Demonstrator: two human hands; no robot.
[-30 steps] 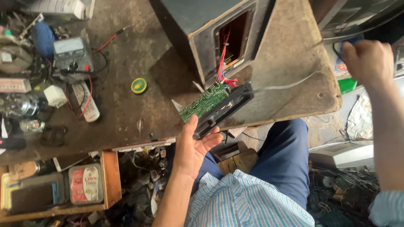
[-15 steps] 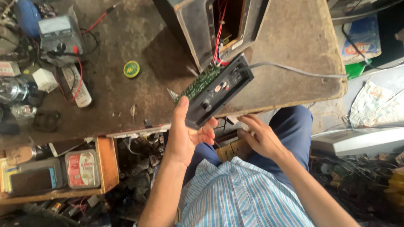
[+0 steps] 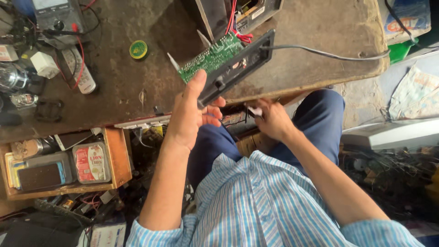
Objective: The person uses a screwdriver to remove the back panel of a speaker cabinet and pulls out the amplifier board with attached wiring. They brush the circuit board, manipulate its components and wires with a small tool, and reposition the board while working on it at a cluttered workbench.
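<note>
Worn and stained, the brown bench [image 3: 123, 87] filled the upper half of our view, with a cluttered floor showing past its edge. Our left hand [image 3: 192, 112] was raised near the centre, thumb pointing toward 12 o'clock, its grip closed on the lower end of a black front panel [image 3: 238, 68] that slanted up toward 1 o'clock. A green circuit board [image 3: 208, 58] was fixed along the panel's back, and red wires [image 3: 234, 20] ran from its upper end into a dark cabinet [image 3: 238, 11] standing at 12 o'clock. A grey cable [image 3: 320, 52] left the panel toward 3 o'clock across the bench top. Our right hand [image 3: 272, 120] sat lower, just at 4 o'clock from the left, below the bench edge; its fingers pinched a small white piece [image 3: 255, 111], though we could not tell what that piece was. At 10 o'clock on the bench lay a small round green-and-yellow tin [image 3: 138, 49], well apart from the panel, and farther toward 10 o'clock a meter [image 3: 57, 18] with red and black leads rested beside a white remote control [image 3: 80, 73]. At 8 o'clock, a wooden tray [image 3: 116, 155] below the bench held a red-and-white tin [image 3: 90, 162] and a dark flat device [image 3: 41, 176]. Our blue trousers [image 3: 320, 119] and striped blue shirt [image 3: 256, 206] filled the foreground at 6 o'clock.
</note>
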